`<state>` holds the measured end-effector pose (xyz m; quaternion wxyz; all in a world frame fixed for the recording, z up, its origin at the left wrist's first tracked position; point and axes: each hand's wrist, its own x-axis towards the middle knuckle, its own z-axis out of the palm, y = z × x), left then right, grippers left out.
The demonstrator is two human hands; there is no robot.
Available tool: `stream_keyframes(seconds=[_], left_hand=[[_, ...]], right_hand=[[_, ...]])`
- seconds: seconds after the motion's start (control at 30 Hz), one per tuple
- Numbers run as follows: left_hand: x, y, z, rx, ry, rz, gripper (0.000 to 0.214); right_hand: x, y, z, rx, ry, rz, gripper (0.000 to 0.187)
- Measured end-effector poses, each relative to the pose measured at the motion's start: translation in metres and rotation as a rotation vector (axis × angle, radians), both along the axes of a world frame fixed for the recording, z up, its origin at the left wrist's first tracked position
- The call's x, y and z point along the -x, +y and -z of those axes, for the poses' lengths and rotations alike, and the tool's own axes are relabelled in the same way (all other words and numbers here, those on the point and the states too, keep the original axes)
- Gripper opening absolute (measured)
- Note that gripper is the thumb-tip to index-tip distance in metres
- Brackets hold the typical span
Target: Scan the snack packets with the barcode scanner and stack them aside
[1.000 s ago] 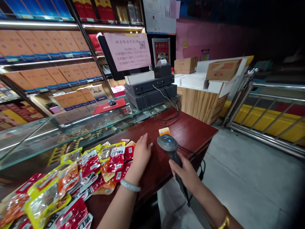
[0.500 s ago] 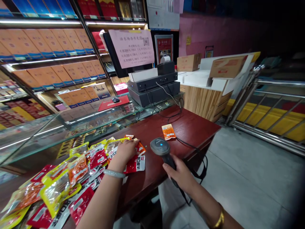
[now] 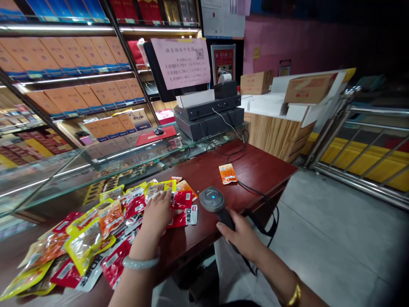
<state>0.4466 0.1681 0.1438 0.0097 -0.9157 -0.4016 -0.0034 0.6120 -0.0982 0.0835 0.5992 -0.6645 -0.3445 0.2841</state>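
My right hand [image 3: 239,234] is wrapped round the handle of a dark grey barcode scanner [image 3: 213,198], whose head points toward the packets and shows a small blue light. My left hand [image 3: 159,211] lies over a heap of snack packets, fingers apart and thumb out to the side. Under its fingertips is a yellow-edged packet [image 3: 159,187]; a red packet [image 3: 184,199] lies beside them. Another red packet with a silver end [image 3: 191,215] is near the thumb. A single orange packet [image 3: 227,174] lies apart, beyond the scanner.
The packets rest on a dark red wooden tabletop [image 3: 265,164]. A glass display counter [image 3: 128,160] runs behind it. Black cables [image 3: 252,187] cross the table and hang off its edge. Further back stand a cash drawer [image 3: 211,123], a monitor with a pink notice [image 3: 183,64] and a metal railing [image 3: 361,170].
My left hand has drawn back slightly left from the right end of the heap, and its fingers have spread. The scanner stays in my right hand. The view has shifted a little.
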Motion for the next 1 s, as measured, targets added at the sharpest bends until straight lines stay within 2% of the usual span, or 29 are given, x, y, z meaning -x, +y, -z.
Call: stream_keyframes(seconds=[0.1, 0.27, 0.43, 0.57, 0.67, 0.8, 0.9, 1.0], left_hand=[[0.025, 0.003, 0.010, -0.053, -0.063, -0.072, 0.078], [0.060, -0.008, 0.020, -0.121, -0.029, -0.305, 0.080], [0.052, -0.030, 0.010, -0.059, 0.000, -0.382, 0.072], [0.038, -0.038, 0.001, 0.022, -0.041, -0.371, 0.069], [0.038, -0.033, 0.002, 0.051, -0.106, -0.366, 0.080], [0.035, -0.017, -0.003, 0.029, -0.150, -0.226, 0.081], [0.019, -0.006, -0.019, 0.044, -0.074, -0.113, 0.071], [-0.001, 0.004, -0.033, 0.089, 0.052, -0.036, 0.073]], right_hand=[[0.003, 0.000, 0.003, 0.009, -0.006, 0.005, 0.066], [0.007, 0.000, 0.008, 0.025, 0.009, -0.013, 0.058], [0.014, 0.005, 0.015, 0.019, 0.011, -0.024, 0.052], [0.017, 0.005, 0.013, 0.009, -0.009, -0.018, 0.052], [0.016, 0.002, 0.009, 0.012, -0.004, -0.028, 0.053], [0.013, 0.000, 0.007, -0.023, -0.012, 0.003, 0.053], [0.011, -0.001, 0.008, -0.010, -0.009, 0.006, 0.053], [0.012, -0.001, 0.009, -0.002, -0.005, 0.000, 0.051]])
